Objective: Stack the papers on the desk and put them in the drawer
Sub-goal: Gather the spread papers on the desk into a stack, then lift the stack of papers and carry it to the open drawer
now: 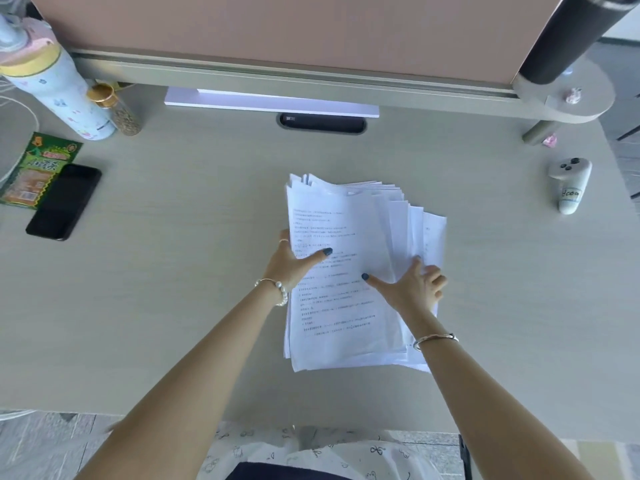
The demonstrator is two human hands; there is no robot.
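A loose, fanned pile of white printed papers [346,216] lies in the middle of the light wooden desk [173,289]. My left hand [292,263] grips the pile's left edge, thumb on top of the printed sheet and fingers tucked beneath. My right hand [414,287] holds the right side of the pile, thumb pressed on the top sheet and fingers curled among the fanned sheets. The sheets spread out toward the right, edges uneven. No drawer is in view.
At the left lie a black phone [64,202] on a green packet [36,171], a tall patterned bottle [59,84] and a small gold-capped jar [119,110]. A white controller [569,183] rests at the right. A pink partition [294,32] and grey shelf rail close the back.
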